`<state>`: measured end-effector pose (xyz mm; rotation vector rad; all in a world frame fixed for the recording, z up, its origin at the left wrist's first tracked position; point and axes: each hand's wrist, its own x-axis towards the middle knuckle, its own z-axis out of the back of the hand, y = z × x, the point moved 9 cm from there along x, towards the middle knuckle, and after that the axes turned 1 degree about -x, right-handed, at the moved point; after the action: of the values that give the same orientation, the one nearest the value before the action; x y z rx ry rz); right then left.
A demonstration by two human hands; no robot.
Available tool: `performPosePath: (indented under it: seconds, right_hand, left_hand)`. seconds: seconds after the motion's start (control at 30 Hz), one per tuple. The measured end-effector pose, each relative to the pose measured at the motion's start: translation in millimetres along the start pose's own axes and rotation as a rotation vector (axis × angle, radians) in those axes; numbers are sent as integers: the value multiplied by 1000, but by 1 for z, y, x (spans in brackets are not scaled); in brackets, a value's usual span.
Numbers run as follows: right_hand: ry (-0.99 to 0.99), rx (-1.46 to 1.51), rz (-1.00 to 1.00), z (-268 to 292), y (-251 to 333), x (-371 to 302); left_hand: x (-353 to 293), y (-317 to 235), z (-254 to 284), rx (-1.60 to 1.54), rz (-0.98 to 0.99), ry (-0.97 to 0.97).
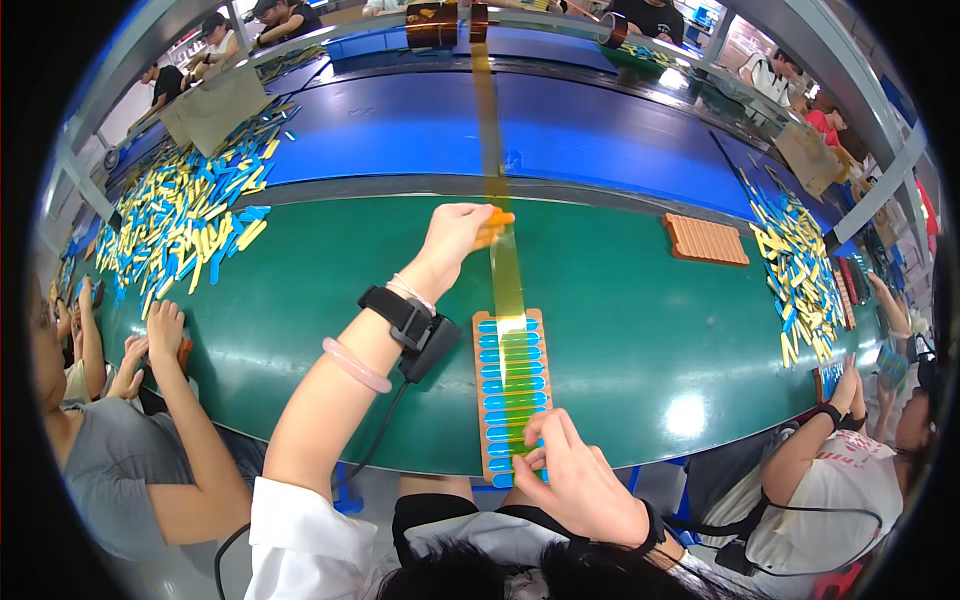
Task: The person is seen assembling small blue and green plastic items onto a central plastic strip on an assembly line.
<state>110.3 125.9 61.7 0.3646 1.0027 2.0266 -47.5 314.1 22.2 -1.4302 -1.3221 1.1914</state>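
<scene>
A long strip of amber tape (508, 262) runs down from a roll at the far side to an orange-brown ribbed tray (543, 345). Blue strips (494, 406) lie crosswise in the tray's slots, with the tape over their middles. Above the tray's far end, my left hand (455, 240) is closed on the tape; its fingertips look orange there. My right hand (580, 485) is at the tray's near end, its thumb and bent fingers pinched in at the tape. The exact contact under those fingers is partly hidden.
Tape rolls (432, 27) hang on a bar at the far side. Piles of blue and yellow strips lie left (190, 215) and right (797, 270) on the green table (340, 270). Another ribbed tray (706, 240) rests at right. Co-workers sit close on both sides.
</scene>
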Motion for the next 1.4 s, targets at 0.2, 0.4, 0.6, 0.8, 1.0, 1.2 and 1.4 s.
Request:
performPosePath:
  seconds: [0.2,0.4,0.6,0.8,1.0,1.2,1.4]
  right_hand:
    - [10,-50,-10,6,-2,19]
    - [-150,-201,34,30,2,78]
    - [-321,-194,51,59,-1,136]
    - [-295,425,-28,81,-31,87]
    - [73,1223,37,61,-18,62]
    - [-102,1256,73,91,-30,45]
    - [-240,1263,28,90,-54,28]
  left_hand:
    - [-5,-6,-9,224,-165,-125]
    - [-18,-13,-12,292,-215,-154]
    - [-16,6,-4,399,-144,-152]
    - [-25,-77,-37,-10,-286,88]
    - [-32,-114,-30,-131,-367,166]
    - [-77,-64,-57,1860,-862,-91]
    - [-148,-5,-105,1831,-995,516]
